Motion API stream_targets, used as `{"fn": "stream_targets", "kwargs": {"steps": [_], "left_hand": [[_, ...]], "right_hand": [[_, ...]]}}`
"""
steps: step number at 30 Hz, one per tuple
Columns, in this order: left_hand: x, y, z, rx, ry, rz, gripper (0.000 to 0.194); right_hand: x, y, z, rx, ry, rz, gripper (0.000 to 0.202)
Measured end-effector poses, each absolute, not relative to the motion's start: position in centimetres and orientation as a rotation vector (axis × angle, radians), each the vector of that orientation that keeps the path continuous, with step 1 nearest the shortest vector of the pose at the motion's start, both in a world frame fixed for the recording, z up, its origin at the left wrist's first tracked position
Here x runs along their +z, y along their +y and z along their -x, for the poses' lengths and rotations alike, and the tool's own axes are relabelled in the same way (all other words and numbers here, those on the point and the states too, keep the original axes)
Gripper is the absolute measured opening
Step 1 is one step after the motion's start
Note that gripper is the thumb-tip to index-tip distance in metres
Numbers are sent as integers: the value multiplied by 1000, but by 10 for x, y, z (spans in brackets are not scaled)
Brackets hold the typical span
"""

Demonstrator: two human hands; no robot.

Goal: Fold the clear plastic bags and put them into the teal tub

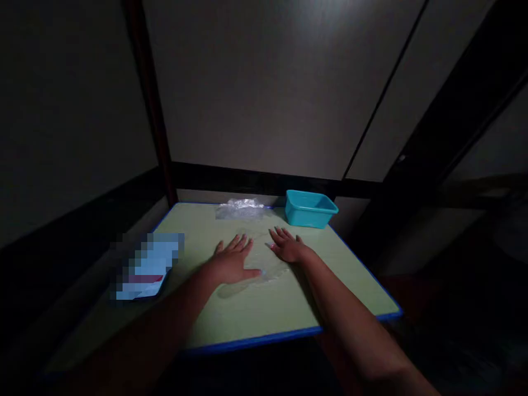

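Observation:
A thin, clear plastic sheet or bag [264, 279] lies flat on the pale green tabletop [264, 319]; its outline is faint in the dim light. My left hand [234, 263] rests over its left part, palm down, fingers spread and thumb pointing right. On the right side, my right hand [287, 247] also lies palm down with its fingers stretched out. A small pinkish spot shows by the right thumb, too small to name. Neither hand grips anything.
A turquoise plastic basket [307, 216] stands at the back right corner. Crinkled clear plastic [241, 210] lies at the back edge. To the left is a phone-like device [150, 269], partly pixelated. Blue edging [251, 345] borders the table, and a wall [256, 99] rises behind.

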State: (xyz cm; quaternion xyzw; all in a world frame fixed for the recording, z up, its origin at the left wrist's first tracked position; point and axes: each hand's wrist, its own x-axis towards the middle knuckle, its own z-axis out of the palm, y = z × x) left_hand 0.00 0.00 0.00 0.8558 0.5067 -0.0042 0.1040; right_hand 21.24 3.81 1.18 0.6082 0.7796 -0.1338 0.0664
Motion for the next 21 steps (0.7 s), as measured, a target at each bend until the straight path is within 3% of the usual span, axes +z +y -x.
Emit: {"fn": "stream_targets", "kwargs": {"steps": [6, 10, 15, 21], "left_hand": [[0, 2, -1, -21, 1511, -2507, 101], [-1, 1, -2, -9, 1528, -2496, 99], [-1, 1, -5, 85, 1545, -2506, 89], [5, -4, -11, 228, 1385, -2627, 75]], "right_hand": [[8, 42, -220, -400, 2320, -1856, 66], [8, 42, -219, -419, 2329, -1867, 77], [8, 39, -215, -424, 2376, -1885, 96], [5, 33, -202, -435, 2487, -1810, 97]]}}
